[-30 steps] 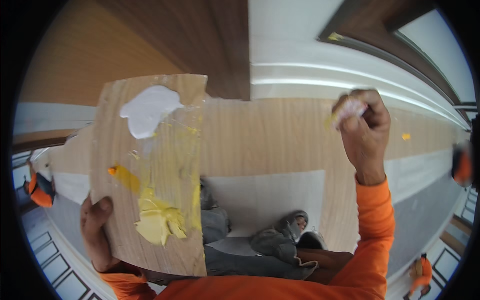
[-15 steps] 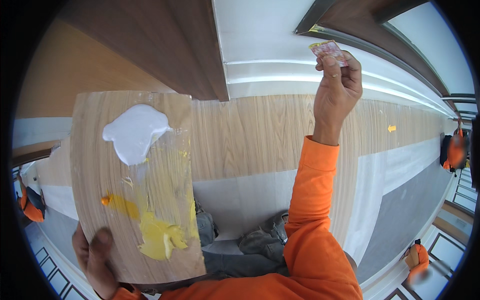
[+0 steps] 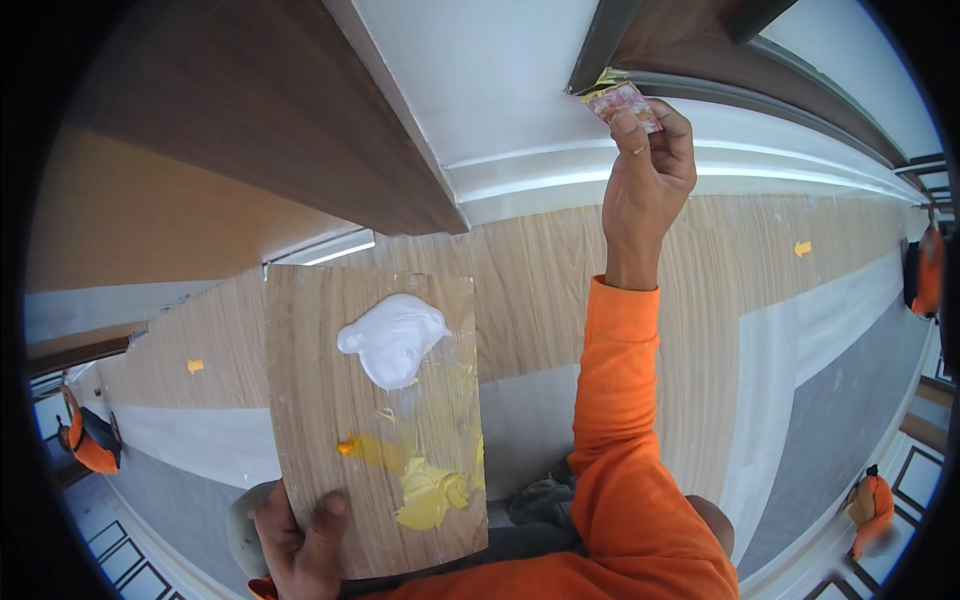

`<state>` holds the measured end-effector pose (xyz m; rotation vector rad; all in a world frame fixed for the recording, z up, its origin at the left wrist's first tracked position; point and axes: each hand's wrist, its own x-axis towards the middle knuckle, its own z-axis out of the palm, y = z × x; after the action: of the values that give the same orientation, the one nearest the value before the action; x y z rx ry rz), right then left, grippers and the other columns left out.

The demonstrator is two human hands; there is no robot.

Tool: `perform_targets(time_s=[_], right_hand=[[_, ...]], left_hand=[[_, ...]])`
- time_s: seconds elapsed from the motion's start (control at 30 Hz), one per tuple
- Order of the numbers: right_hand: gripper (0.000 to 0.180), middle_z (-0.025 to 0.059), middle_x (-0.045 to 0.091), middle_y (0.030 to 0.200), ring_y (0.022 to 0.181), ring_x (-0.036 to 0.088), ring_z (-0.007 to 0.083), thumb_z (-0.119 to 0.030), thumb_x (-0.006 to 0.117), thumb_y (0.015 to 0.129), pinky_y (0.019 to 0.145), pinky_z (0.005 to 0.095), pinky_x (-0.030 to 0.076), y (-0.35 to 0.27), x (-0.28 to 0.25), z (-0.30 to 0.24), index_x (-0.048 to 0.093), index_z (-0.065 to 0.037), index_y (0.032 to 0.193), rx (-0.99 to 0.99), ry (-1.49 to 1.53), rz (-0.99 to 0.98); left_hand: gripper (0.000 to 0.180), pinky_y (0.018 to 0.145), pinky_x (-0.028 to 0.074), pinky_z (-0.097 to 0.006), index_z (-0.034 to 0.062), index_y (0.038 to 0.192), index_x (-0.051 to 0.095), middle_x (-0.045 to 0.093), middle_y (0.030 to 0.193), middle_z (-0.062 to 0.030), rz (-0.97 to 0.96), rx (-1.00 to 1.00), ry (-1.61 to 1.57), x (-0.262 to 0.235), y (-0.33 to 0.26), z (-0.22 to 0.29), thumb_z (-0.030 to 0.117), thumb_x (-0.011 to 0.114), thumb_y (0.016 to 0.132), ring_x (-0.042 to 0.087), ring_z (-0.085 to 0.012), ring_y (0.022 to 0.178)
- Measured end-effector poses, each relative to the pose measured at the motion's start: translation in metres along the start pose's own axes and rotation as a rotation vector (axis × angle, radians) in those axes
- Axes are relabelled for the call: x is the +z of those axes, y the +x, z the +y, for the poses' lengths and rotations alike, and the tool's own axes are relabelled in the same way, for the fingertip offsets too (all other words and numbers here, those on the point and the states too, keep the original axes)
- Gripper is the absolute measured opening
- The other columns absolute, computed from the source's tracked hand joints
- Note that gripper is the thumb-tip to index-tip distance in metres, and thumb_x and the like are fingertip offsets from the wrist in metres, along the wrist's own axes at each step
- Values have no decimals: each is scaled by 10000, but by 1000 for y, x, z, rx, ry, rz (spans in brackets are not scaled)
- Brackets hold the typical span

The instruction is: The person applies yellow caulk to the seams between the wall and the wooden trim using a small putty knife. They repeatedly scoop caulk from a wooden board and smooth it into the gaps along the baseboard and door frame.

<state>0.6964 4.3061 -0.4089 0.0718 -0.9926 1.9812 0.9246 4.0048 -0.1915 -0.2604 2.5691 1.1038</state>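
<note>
My left hand (image 3: 300, 540) grips the lower edge of a wooden board (image 3: 375, 420) held flat in front of me. On the board lie a white blob of paste (image 3: 392, 340), a yellow smear (image 3: 430, 490) and a small orange dab (image 3: 347, 447). My right hand (image 3: 648, 170), in an orange sleeve, is raised high and pinches a small reddish scraper card (image 3: 622, 102) with yellow paste on its edge. The card touches the corner of a dark brown frame (image 3: 600, 45) where it meets the white surface.
A wide dark brown panel (image 3: 270, 130) runs across the upper left beside the white band (image 3: 480, 70). Light wood panelling (image 3: 540, 260) with small yellow marks spreads behind my hands. People in orange stand at the far left, right and lower right edges.
My right hand has risen from the wood panelling up to the dark frame corner with the card. The board has shifted right and lower in view.
</note>
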Motion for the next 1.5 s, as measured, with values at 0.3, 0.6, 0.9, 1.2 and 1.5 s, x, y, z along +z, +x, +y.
perform_targets(time_s=[0.3, 0.6, 0.9, 1.2, 1.5], right_hand=[[299, 58, 727, 970, 876, 661, 85, -123, 820, 904, 810, 218, 523, -2, 9, 43, 666, -12, 1135, -35, -11, 6], [250, 30, 680, 958, 811, 606, 64, -80, 798, 910, 756, 199, 505, 24, 14, 74, 639, -11, 1091, -189, -295, 148], [246, 39, 651, 996, 895, 583, 69, -44, 775, 919, 795, 203, 482, 91, 6, 95, 600, -19, 1091, -142, -57, 183], [252, 47, 663, 1019, 904, 626, 86, -39, 760, 925, 798, 253, 531, 94, -47, 76, 594, -57, 1113, -132, -68, 89], [234, 37, 635, 995, 862, 572, 65, -62, 764, 934, 779, 203, 477, 95, 30, 108, 587, -32, 1083, -204, -124, 203]], left_hand=[[223, 611, 371, -239, -17, 1190, 658, 568, 774, 44, -11, 4, -83, 5, 42, -15, 151, 605, 1053, 461, -56, 694], [236, 636, 383, -233, -19, 1210, 656, 597, 810, 34, 7, 140, -85, 16, 91, -6, 151, 607, 1055, 480, -65, 718], [249, 641, 395, -234, -20, 1215, 654, 607, 823, 34, -29, -61, -67, 26, 150, 81, 166, 616, 1054, 485, -63, 723], [249, 647, 419, -241, -22, 1220, 653, 632, 834, 9, 10, 35, -38, 88, 117, 70, 157, 619, 1051, 505, -77, 730], [281, 646, 424, -245, -19, 1266, 639, 629, 834, 14, -24, 76, -54, 4, 170, 55, 162, 614, 1054, 506, -77, 726]])
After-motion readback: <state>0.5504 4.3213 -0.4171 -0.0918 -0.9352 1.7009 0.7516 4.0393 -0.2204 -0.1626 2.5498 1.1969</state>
